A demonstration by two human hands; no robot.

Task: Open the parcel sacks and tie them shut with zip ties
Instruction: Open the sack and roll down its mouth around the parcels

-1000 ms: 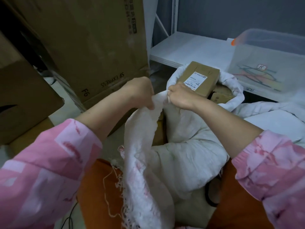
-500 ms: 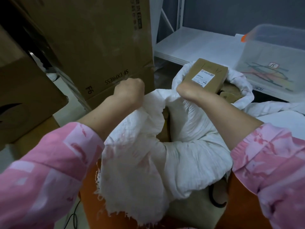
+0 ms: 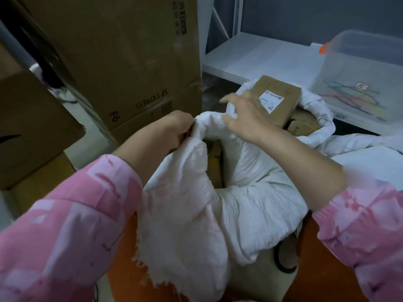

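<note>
A white woven parcel sack (image 3: 257, 205) stands in front of me, its frayed mouth folded outward. My left hand (image 3: 176, 129) grips the sack's rim at the near left. My right hand (image 3: 246, 115) hovers over the far rim with fingers spread and loosely bent, its thumb touching the fabric. Behind it a second white sack (image 3: 322, 118) lies open with a labelled brown carton (image 3: 277, 97) on top. Coloured zip ties (image 3: 353, 99) lie in a clear plastic bin (image 3: 370, 68) at the right.
A tall SF Express cardboard box (image 3: 122, 62) stands at the back left, and another brown box (image 3: 32, 127) is at the far left. A white shelf board (image 3: 261, 57) runs behind the sacks. Orange fabric (image 3: 124, 258) shows below the sack.
The sack's mouth has been spread wider. My right hand has let go of the rim and lifted with fingers spread; my left hand still holds the rim.
</note>
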